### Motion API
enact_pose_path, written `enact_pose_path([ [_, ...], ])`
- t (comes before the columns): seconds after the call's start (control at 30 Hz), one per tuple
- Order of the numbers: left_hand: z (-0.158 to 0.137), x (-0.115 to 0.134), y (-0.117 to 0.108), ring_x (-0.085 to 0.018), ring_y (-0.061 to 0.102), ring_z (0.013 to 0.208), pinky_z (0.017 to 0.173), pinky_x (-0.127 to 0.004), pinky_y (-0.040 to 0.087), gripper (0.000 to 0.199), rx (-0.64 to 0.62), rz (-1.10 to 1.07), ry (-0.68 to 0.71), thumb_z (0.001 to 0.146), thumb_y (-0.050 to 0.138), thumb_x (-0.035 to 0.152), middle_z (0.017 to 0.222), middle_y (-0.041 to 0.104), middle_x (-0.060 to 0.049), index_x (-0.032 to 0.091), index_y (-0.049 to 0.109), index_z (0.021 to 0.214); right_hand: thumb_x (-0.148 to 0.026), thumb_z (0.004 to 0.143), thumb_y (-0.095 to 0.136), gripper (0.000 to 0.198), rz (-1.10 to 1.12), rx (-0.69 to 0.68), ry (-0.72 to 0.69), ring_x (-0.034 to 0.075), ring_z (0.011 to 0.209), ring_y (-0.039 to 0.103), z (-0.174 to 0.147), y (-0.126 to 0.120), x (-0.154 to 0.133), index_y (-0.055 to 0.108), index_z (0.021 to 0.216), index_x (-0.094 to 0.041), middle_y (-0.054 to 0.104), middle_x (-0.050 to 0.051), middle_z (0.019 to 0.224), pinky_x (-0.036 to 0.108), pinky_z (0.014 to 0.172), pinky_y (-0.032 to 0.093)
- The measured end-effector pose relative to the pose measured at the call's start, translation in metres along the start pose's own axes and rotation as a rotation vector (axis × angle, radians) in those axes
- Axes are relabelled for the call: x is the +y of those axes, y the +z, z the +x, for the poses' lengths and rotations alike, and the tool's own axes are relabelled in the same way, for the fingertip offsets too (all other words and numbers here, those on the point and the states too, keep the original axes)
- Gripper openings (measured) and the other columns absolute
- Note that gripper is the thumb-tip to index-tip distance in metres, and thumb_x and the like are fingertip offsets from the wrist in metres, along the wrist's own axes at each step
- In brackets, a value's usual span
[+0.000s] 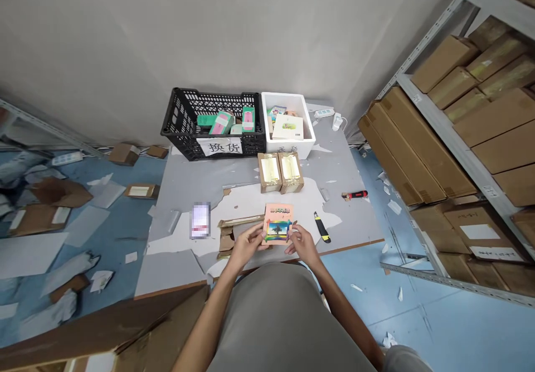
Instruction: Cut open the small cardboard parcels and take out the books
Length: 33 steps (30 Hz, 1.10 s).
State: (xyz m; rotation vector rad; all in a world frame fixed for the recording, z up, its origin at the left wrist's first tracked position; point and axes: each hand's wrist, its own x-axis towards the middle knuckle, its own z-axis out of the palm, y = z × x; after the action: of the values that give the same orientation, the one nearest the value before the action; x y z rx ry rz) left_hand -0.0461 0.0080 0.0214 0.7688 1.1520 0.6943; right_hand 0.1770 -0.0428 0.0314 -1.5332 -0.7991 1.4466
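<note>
Both of my hands hold a small pink booklet (278,214) with a rainbow-framed tree picture on its cover, over the table's front part. My left hand (249,242) pinches its lower left edge, and my right hand (304,242) grips its lower right edge. Beneath and left of the booklet lies an opened cardboard box (228,238), partly hidden by my left hand and the booklet. To the right rests a yellow-and-black utility knife (321,227). Just behind the booklet stand two small taped cardboard boxes (270,173) side by side.
At the back are a black plastic crate (175,138) with green-and-pink packages and a white foam box (308,126) with booklets. A red-and-black cutter (355,194) lies right, a blurred phone-like rectangle (200,220) left. Shelves with cartons (451,232) flank the right; boxes and scraps litter the floor.
</note>
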Motion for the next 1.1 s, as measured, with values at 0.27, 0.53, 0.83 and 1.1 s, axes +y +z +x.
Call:
enact_pose_path([
  [0.27, 0.08, 0.159, 0.047, -0.038, 0.076, 0.138, 0.129, -0.06, 0.058, 0.069, 0.128, 0.28, 0.616, 0.086, 0.093, 0.076, 0.143, 0.082, -0.018, 0.019, 0.089, 0.125, -0.071, 0.088, 0.087, 0.072, 0.179, 0.163, -0.353, 0.026, 0.088, 0.09, 0.111, -0.018, -0.133, 0.074, 0.138, -0.022, 0.089, 0.009, 0.11, 0.039, 0.081, 0.076],
  [0.53, 0.054, 0.157, 0.022, -0.034, 0.059, 0.161, 0.137, -0.051, 0.047, 0.049, 0.41, 0.421, 0.857, 0.108, 0.08, 0.057, 0.16, 0.068, -0.014, 0.023, 0.081, 0.144, -0.064, 0.092, 0.087, 0.058, 0.072, -0.024, -0.213, 0.026, 0.099, 0.089, 0.146, -0.016, -0.104, 0.076, 0.132, -0.024, 0.089, 0.013, 0.13, 0.04, 0.085, 0.075],
  [0.83, -0.009, -0.039, -0.119, -0.04, 0.066, 0.153, 0.133, -0.054, 0.051, 0.067, 0.744, 0.326, 0.037, 0.094, 0.089, 0.053, 0.16, 0.069, -0.025, 0.014, 0.074, 0.146, -0.066, 0.074, 0.101, 0.075, -0.272, -0.092, 0.108, 0.03, 0.116, 0.085, 0.067, -0.02, 0.059, 0.077, 0.13, -0.022, 0.085, 0.018, 0.137, 0.052, 0.112, 0.068],
  [1.1, 0.02, -0.077, -0.124, -0.038, 0.07, 0.148, 0.128, -0.047, 0.055, 0.077, 0.45, 0.044, -0.131, 0.087, 0.091, 0.072, 0.15, 0.079, -0.021, 0.014, 0.08, 0.136, -0.062, 0.079, 0.098, 0.087, -0.215, -0.242, 0.123, 0.03, 0.143, 0.074, 0.091, 0.029, 0.068, 0.074, 0.152, -0.021, 0.076, 0.015, 0.158, 0.046, 0.126, 0.06],
])
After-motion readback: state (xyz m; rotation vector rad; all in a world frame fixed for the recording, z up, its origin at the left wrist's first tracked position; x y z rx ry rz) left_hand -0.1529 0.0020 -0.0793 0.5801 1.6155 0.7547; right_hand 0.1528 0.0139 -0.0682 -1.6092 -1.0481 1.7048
